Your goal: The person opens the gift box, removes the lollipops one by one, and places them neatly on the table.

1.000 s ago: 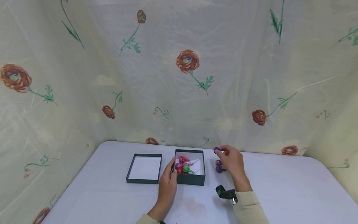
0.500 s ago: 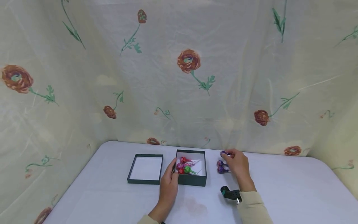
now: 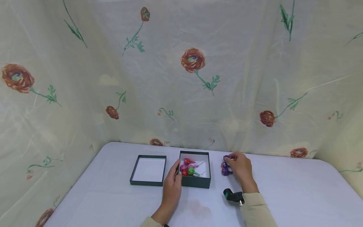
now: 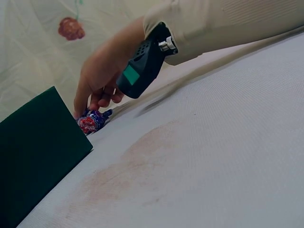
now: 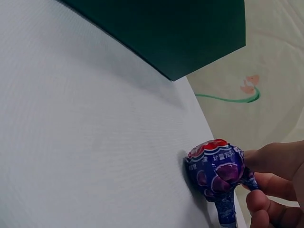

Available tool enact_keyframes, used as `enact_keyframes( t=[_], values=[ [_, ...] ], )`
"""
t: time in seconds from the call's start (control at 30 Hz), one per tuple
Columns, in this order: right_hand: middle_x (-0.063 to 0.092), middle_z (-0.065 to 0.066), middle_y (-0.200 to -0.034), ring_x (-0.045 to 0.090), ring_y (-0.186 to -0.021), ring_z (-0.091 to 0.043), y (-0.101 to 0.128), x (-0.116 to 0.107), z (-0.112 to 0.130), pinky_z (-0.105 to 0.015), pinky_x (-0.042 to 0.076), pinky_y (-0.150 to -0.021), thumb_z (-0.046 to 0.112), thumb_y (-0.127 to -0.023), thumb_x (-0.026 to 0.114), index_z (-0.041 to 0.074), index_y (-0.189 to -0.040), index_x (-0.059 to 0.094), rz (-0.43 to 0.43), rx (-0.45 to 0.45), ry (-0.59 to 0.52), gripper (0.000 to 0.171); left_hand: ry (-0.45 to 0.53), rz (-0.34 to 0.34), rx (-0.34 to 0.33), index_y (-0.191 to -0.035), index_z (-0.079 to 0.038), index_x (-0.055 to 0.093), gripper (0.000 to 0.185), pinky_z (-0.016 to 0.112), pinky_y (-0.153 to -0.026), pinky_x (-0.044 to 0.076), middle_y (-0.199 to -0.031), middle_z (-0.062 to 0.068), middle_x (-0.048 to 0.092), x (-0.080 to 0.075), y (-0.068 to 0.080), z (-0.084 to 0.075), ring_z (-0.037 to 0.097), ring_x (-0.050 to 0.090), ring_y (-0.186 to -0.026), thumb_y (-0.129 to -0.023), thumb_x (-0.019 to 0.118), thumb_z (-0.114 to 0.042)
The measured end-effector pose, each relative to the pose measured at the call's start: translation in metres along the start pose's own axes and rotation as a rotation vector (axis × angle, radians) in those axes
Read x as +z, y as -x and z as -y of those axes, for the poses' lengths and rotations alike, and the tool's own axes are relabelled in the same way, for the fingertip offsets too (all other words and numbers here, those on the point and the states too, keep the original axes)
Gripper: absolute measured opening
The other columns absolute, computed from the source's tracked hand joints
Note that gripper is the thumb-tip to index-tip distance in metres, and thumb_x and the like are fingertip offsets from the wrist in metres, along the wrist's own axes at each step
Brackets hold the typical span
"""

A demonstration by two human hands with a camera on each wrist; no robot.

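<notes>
A dark green box (image 3: 195, 182) on the white table holds several red, green and pink lollipops (image 3: 188, 167). My left hand (image 3: 176, 170) grips the box's left wall. To the right of the box, my right hand (image 3: 230, 158) pinches a purple lollipop (image 3: 226, 157) by its stick, with its head down on the table. In the right wrist view this purple lollipop (image 5: 216, 171) touches the cloth, my fingers (image 5: 273, 161) behind it. Two more purple lollipops (image 3: 224, 168) lie just in front of it. The left wrist view shows my right hand (image 4: 88, 109) over a lollipop (image 4: 90, 121) beside the box (image 4: 33, 152).
An empty green lid (image 3: 148, 182) lies left of the box. A floral cloth backdrop (image 3: 193, 78) hangs close behind the table. A faint stain (image 3: 198, 209) marks the cloth near me. The right wrist carries a small camera (image 3: 233, 195).
My right hand has carried the purple lollipop right and down from above the box's far corner to the table beside the other two. The left hand stayed on the box.
</notes>
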State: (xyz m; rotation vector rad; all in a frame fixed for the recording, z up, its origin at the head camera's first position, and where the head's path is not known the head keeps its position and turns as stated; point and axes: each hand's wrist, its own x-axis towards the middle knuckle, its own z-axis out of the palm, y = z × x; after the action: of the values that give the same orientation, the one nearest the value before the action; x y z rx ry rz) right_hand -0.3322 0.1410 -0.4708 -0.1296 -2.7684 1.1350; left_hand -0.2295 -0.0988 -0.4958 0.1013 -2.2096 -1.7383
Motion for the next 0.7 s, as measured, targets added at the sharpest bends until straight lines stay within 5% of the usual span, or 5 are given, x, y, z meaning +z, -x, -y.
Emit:
enact_keyframes(
  t=[0.7],
  values=[
    [0.068,-0.015,-0.091,0.059,-0.084,-0.028,0.0034,-0.0028,-0.0049,-0.041,0.045,-0.072,0.025,-0.089,0.06,0.001,-0.105,0.07,0.078,0.005,0.013,0.031,0.0,-0.01,0.012,-0.145,-0.017,0.043,0.052,0.045,-0.109,0.033,-0.149,-0.001,0.042,0.0008,-0.0001,0.0022,0.021,0.037,-0.138,-0.095,0.043,-0.004]
  ],
)
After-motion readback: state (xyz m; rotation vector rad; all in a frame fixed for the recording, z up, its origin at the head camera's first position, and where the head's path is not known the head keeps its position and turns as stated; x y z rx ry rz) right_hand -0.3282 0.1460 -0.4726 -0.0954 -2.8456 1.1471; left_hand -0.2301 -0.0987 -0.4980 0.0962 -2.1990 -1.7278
